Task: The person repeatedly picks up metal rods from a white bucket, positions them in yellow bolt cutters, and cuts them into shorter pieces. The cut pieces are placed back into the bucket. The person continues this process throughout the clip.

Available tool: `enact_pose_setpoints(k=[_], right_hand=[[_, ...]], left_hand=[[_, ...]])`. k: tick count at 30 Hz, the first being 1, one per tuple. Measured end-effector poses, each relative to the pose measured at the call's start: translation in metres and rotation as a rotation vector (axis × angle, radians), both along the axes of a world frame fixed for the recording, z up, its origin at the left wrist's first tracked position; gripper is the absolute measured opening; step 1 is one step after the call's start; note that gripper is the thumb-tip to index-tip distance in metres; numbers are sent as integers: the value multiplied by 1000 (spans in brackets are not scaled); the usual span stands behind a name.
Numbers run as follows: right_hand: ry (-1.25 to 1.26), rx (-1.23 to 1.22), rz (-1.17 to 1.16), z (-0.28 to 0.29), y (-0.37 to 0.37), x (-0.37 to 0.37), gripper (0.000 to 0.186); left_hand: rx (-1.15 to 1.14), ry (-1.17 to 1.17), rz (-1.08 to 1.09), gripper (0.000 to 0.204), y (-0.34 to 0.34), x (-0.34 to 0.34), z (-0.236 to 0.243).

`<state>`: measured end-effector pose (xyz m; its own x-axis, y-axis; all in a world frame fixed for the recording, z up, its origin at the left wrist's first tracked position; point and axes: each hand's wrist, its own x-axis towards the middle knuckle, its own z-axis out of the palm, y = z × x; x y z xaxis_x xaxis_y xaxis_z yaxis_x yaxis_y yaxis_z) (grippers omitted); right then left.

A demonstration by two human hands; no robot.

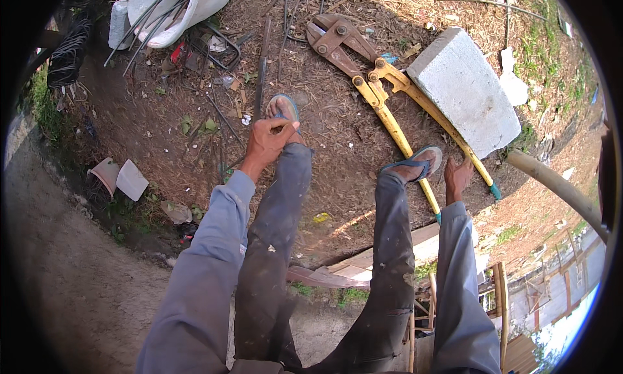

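My left hand (272,140) is closed in a pinch over my left sandalled foot (281,105); what it holds, if anything, is too small to make out. Large bolt cutters with yellow handles (390,123) and rusty jaws (339,39) lie spread on the dirt. My right foot (420,163) in a blue sandal rests across the left handle. My right hand (458,176) hangs with fingers extended beside the right handle (480,167), near its green grip; whether it touches it is unclear. A pale concrete block (464,95) lies against that handle.
A white broken container (204,7) with black rods stands at upper left. Dark metal rods (263,62) and litter lie on the dirt. White broken pieces (130,179) lie at left. A bamboo pole (551,182) runs at right, and wooden stakes (501,315) stand at lower right.
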<state>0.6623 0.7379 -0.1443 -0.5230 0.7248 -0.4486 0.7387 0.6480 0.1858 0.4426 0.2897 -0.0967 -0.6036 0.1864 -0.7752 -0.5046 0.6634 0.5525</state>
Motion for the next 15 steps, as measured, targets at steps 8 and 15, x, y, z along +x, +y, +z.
enact_pose_setpoints(k=[8, 15], right_hand=[[199, 104, 112, -33, 65, 65, 62], [-56, 81, 145, -52, 122, 80, 59]], left_hand=[[-98, -112, 203, 30, 1, 18, -19], [-125, -140, 118, 36, 10, 44, -12]])
